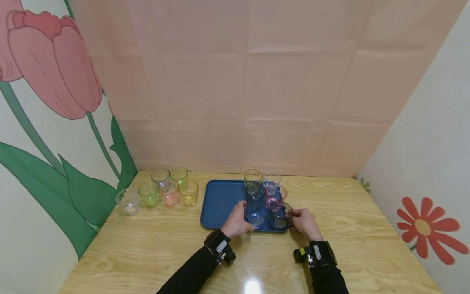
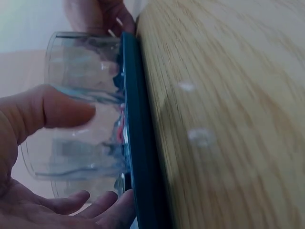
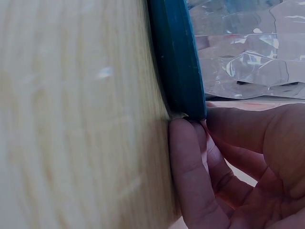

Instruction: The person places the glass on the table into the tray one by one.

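Observation:
On the right half of a blue tray (image 1: 222, 204) stand several tinted glasses in two columns. My left hand (image 1: 236, 220) grips the bluish glass (image 1: 258, 221) at the front left of this group. In the left wrist view the thumb (image 2: 71, 112) lies across the near side of that glass, with the other fingers round its far side. Beside it stands a dark-tinted glass (image 1: 281, 217) at the tray's front right corner. There my right hand (image 1: 304, 222) pinches the tray's rim (image 3: 183, 71) between thumb and forefinger. A pink glass (image 1: 275, 193) stands just behind.
More glasses stand at the back left of the wooden table (image 1: 165, 237), among them a green glass (image 1: 149, 195), a pink glass (image 1: 169, 195) and a yellow glass (image 1: 189, 193). A clear glass (image 1: 129, 203) is at their left end. A pinkish sheet (image 1: 235, 90) hangs behind the table.

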Tool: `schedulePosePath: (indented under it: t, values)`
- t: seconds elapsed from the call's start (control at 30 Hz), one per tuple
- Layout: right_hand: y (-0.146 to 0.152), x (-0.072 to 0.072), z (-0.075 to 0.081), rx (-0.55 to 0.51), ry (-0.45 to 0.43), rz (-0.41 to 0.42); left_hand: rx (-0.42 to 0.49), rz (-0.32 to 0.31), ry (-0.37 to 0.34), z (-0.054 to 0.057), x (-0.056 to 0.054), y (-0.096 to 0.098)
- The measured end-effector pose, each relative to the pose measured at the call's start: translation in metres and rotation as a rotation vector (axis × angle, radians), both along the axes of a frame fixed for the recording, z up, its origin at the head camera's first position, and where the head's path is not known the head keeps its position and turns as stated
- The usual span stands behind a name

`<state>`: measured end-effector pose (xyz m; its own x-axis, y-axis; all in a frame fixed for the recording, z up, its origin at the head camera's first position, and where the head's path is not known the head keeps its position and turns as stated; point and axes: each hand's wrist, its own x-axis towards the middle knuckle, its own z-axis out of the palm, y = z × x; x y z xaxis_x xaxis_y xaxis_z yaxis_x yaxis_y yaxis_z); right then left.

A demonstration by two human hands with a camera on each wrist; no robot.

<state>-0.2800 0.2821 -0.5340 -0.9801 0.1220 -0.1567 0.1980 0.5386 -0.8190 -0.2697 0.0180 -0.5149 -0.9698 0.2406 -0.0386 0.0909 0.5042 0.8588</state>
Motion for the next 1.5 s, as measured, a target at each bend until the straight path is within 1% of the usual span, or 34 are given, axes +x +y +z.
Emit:
schedulePosePath:
  t: [0.1, 0.2, 0.27, 0.33, 0.43, 0.47, 0.57, 0.7, 0.8, 1.0, 1.1, 1.3, 1.43, 1.5]
  values:
    - [0.000, 0.000, 0.000, -0.001, -0.010, -0.004, -0.001, 0.006, -0.006, 0.001, -0.001, -0.005]
    - [0.001, -0.001, 0.001, 0.000, -0.018, -0.007, 0.009, 0.008, -0.009, 0.004, -0.002, -0.011]
    - [0.001, -0.001, 0.001, 0.000, -0.023, -0.007, -0.001, 0.016, 0.006, 0.005, -0.002, -0.015]
    - [0.001, -0.001, 0.001, 0.002, -0.027, -0.007, -0.004, 0.031, 0.039, 0.006, -0.003, -0.021]
    - [0.000, 0.000, 0.002, 0.004, -0.034, -0.009, -0.022, 0.085, 0.101, 0.006, -0.006, -0.028]
    - [0.000, -0.001, 0.002, 0.003, -0.038, -0.012, -0.013, 0.106, 0.115, 0.006, -0.007, -0.031]
    - [0.000, -0.001, 0.003, 0.002, -0.039, -0.008, 0.043, 0.161, 0.126, 0.008, -0.010, -0.040]
    - [-0.001, -0.002, 0.003, 0.002, -0.039, -0.009, 0.136, 0.232, 0.148, 0.009, -0.010, -0.051]
    - [-0.001, -0.001, 0.003, -0.001, -0.042, -0.010, 0.173, 0.291, 0.202, 0.010, -0.010, -0.059]
    - [-0.001, -0.002, 0.003, -0.005, -0.036, -0.007, 0.234, 0.374, 0.286, 0.011, -0.010, -0.075]
    - [0.000, -0.001, 0.001, -0.003, -0.031, -0.006, 0.275, 0.415, 0.298, 0.013, -0.011, -0.083]
    - [0.000, -0.001, 0.000, -0.007, -0.041, -0.010, 0.327, 0.504, 0.314, 0.015, -0.012, -0.100]
    - [0.001, -0.001, 0.001, -0.006, -0.046, -0.008, 0.339, 0.556, 0.327, 0.018, -0.014, -0.114]
    - [0.000, -0.001, 0.002, -0.007, -0.049, -0.011, 0.323, 0.585, 0.347, 0.019, -0.015, -0.122]
